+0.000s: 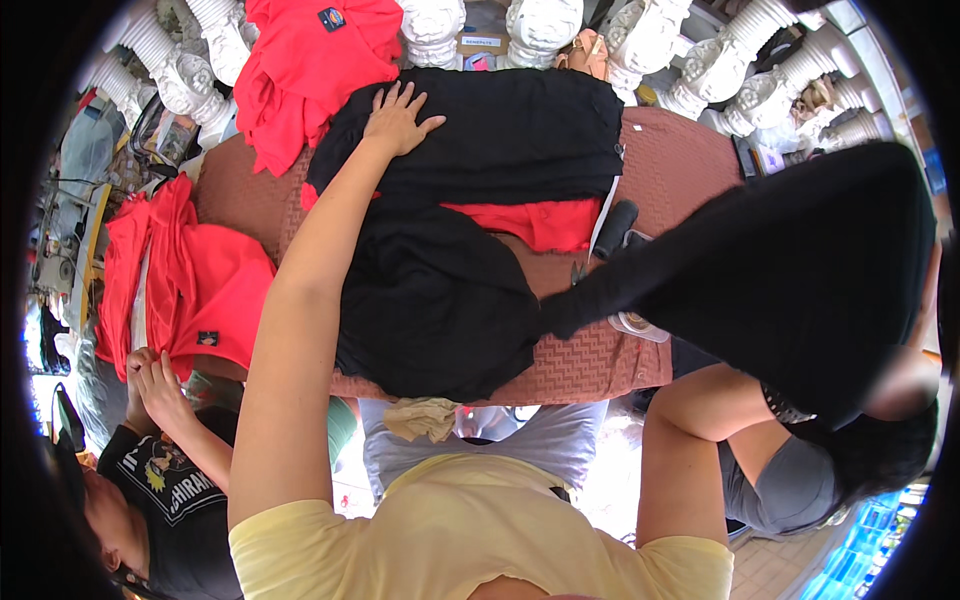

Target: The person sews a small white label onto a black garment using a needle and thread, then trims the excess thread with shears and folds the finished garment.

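Note:
My left hand (398, 122) lies flat with fingers spread on a folded black cloth (500, 130) at the far side of the table. Off to the right, a large black garment (790, 270) is lifted into the air by my right arm (690, 415). The cloth covers my right hand, so its fingers do not show. A narrow end of that garment hangs toward the table's middle. Near me, another bunched black garment (430, 300) rests on the table. Red fabric (545, 224) shows between the black pieces.
A brown cloth (590, 365) covers the table. Red garments (320, 70) lie at the back left, and a person's hands (160, 390) hold another red garment (215, 280). Dark thread spool (613, 230) and small scissors (579, 272) sit mid-right. White balusters (545, 30) line the back. Another person (800, 480) is at right.

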A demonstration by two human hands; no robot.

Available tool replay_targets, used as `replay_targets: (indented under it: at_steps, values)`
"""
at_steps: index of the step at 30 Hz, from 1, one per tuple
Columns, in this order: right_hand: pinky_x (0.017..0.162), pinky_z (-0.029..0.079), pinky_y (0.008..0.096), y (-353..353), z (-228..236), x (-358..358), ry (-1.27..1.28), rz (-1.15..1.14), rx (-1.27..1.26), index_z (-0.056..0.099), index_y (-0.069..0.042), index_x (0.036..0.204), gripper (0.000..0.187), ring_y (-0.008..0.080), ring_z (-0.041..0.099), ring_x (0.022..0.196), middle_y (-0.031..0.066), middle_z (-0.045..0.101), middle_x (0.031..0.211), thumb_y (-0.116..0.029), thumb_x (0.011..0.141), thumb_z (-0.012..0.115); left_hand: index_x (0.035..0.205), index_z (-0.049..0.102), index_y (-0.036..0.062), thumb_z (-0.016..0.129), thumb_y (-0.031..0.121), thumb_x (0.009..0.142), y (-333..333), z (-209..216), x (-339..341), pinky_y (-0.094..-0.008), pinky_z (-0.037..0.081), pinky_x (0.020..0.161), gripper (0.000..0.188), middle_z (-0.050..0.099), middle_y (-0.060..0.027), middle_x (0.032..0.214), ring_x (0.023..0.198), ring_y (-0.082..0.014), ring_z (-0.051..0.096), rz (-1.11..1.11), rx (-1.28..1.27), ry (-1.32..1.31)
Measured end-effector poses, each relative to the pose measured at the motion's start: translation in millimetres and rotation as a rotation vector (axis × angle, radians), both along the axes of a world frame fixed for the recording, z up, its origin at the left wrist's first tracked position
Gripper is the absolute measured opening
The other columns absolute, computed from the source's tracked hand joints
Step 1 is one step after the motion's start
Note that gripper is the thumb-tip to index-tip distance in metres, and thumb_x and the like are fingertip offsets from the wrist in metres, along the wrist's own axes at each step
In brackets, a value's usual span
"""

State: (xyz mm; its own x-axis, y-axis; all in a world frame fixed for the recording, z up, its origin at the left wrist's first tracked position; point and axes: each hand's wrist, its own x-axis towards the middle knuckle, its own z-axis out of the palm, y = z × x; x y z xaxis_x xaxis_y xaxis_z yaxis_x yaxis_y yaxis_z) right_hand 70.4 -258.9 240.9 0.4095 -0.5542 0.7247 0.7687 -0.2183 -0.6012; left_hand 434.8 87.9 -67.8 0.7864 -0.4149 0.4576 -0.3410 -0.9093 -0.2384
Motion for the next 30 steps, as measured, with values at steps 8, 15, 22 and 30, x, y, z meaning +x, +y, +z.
replay_targets:
  at_steps: [8, 15, 22, 30]
  values:
    - [0.082, 0.06, 0.0342, 33, 26, 123, 0.188, 0.827, 0.119, 0.066, 0.006, 0.109, 0.02, 0.0216, 0.073, 0.086, 0.0141, 0.073, 0.103, -0.009, 0.098, 0.057, 0.119, 0.05, -0.0011, 0.076, 0.031, 0.088, -84, 154, -168, -0.0289, 0.048, 0.09, 0.052, 0.053, -0.0106, 0.111, 0.095, -0.0185, 0.056, -0.861, -1.368, 0.053]
    - [0.08, 0.061, 0.0334, 70, 6, 194, -0.082, 1.082, 0.057, 0.066, 0.004, 0.113, 0.019, 0.0203, 0.07, 0.09, 0.0133, 0.072, 0.109, -0.008, 0.101, 0.059, 0.106, 0.065, -0.0073, 0.077, 0.02, 0.087, -93, 117, -167, -0.0387, 0.053, 0.083, 0.035, 0.066, -0.0188, 0.099, 0.09, -0.0326, 0.066, -0.45, -1.286, 0.165]
    - [0.078, 0.062, 0.0328, -56, 5, 230, 0.119, 0.979, 0.262, 0.067, 0.004, 0.109, 0.018, 0.0203, 0.071, 0.087, 0.0141, 0.073, 0.104, -0.009, 0.097, 0.062, 0.107, 0.073, 0.0024, 0.069, 0.019, 0.096, 46, 199, -102, -0.027, 0.049, 0.07, 0.02, 0.072, -0.0001, 0.089, 0.079, -0.0091, 0.064, -0.213, -0.696, -0.176]
    - [0.069, 0.058, 0.0328, -51, -64, 327, 0.365, 0.722, 0.133, 0.072, -0.004, 0.106, 0.021, 0.0189, 0.07, 0.082, 0.0087, 0.074, 0.098, -0.018, 0.09, 0.075, 0.114, 0.07, -0.0024, 0.056, 0.004, 0.1, 84, 245, 9, -0.0274, 0.06, 0.068, 0.021, 0.072, -0.0102, 0.098, 0.08, -0.0153, 0.071, -0.446, -1.44, 0.288]
